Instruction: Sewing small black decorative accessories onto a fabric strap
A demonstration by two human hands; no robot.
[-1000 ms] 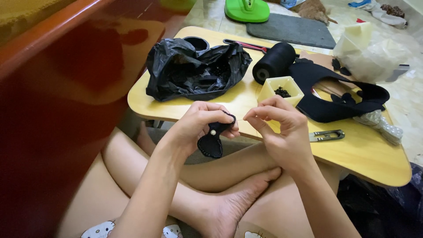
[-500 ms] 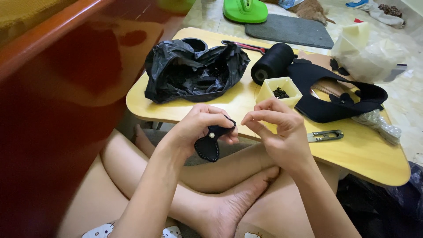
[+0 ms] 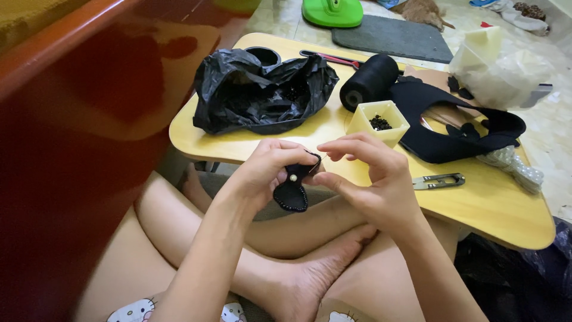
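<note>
Yellow lap table (image 3: 488,209), black beaded piece (image 3: 292,189) in left grip (image 3: 268,170), right hand (image 3: 372,176) beside

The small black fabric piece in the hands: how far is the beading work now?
Done: beads already line the lower edge of the black fabric piece. In hand: the left hand holds it, a white bead on top, while the right hand pinches beside it; no needle is visible. Left: many beads remain in the small square cup.

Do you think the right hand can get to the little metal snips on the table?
Probably yes. The snips lie on the table just beside the right hand, with bare wood between them. The fingers look pinched near the black fabric piece, so they'd likely let go first.
</note>
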